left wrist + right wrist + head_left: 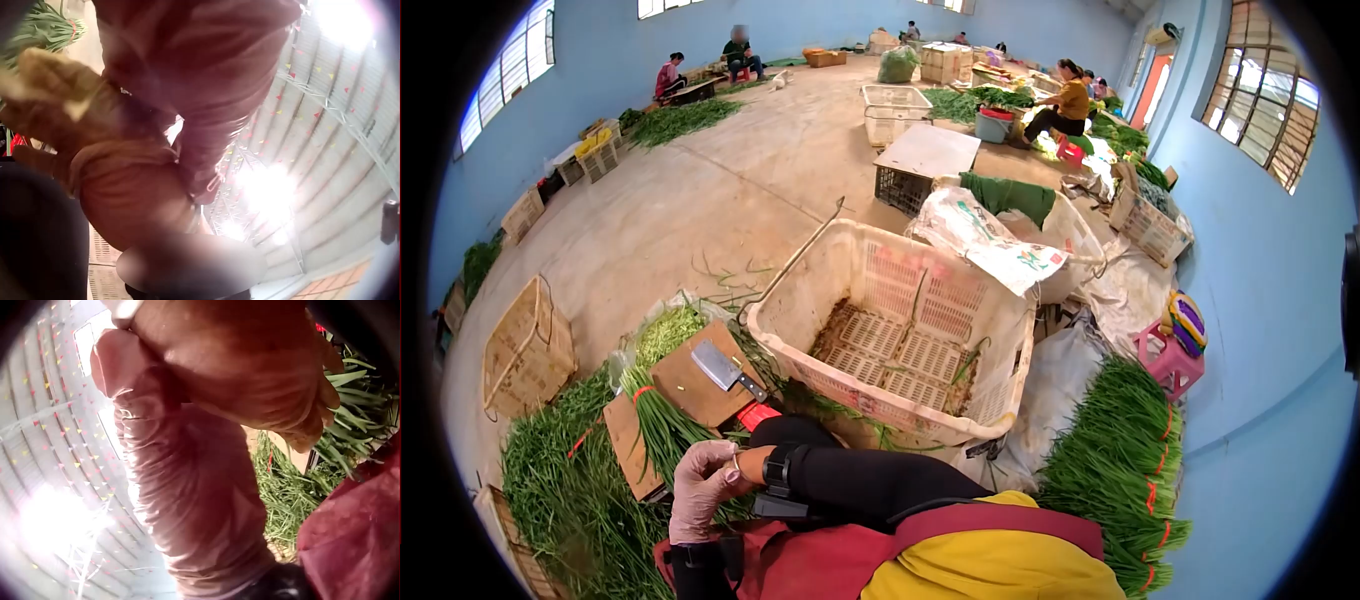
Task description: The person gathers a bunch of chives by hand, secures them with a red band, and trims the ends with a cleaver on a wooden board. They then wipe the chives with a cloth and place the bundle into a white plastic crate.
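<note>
My left hand (700, 495), in a thin wrinkled pinkish glove, is curled at the wrist end of my right hand (134, 194). It seems to pinch the cuff of a thin glove there; I cannot tell the exact hold. In the right wrist view, the left thumb (119, 369) lies against the right hand's edge. The right fingers (306, 428) hang loosely bent, with nothing seen in them. Just beyond both hands lies a bundle of garlic chives (670, 430) tied in red. A cleaver (725, 368) rests on a brown board (690, 385) nearby.
A big white plastic crate (870, 375) stands in front, with scraps on its floor. Loose greens (560, 470) are heaped at left, and tied chive bundles (1100, 450) line the right. A pink stool (1168, 362) is by the blue wall. Several people sit farther back.
</note>
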{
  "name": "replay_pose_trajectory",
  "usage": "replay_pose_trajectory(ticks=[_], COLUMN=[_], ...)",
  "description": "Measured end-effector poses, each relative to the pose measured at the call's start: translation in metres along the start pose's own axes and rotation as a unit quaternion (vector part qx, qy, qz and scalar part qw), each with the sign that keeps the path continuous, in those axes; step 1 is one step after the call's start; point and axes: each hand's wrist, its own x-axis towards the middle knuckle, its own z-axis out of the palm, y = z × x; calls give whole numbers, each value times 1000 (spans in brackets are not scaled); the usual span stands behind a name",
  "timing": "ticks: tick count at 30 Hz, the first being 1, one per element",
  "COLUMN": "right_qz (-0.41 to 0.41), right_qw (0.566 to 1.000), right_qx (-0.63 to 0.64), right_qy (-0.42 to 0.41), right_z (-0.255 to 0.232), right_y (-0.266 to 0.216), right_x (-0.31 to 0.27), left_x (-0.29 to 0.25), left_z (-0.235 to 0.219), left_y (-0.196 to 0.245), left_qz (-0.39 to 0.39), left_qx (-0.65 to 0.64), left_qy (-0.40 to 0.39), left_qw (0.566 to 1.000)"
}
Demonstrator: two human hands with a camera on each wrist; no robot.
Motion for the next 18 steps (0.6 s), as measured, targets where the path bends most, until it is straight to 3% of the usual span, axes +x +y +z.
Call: replay_pose_trajectory(ticks=[2,4,8,10,13,14,18], right_qz=[7,14,24,28,31,30,29], right_qw=[999,997,995,994,994,994,994], right_qx=[-26,-44,-66,-74,-82,-85,-98], right_qy=[-31,-56,-73,-75,-71,-66,-24], right_z=[4,7,16,22,29,31,44], right_y=[5,11,20,23,26,26,30], right_x=[-1,-4,-7,-7,0,6,34], left_x=[1,0,-2,0,4,5,10], left_z=[-1,-1,-1,-4,-11,-15,-48], left_y=[-5,-8,-13,-11,-21,-25,-44], left_qz=[3,-90,-79,32,7,-38,-48], left_qx=[2,-33,56,336,351,316,269], left_qy=[-3,4,45,19,42,68,158], left_qw=[1000,995,994,941,935,946,949])
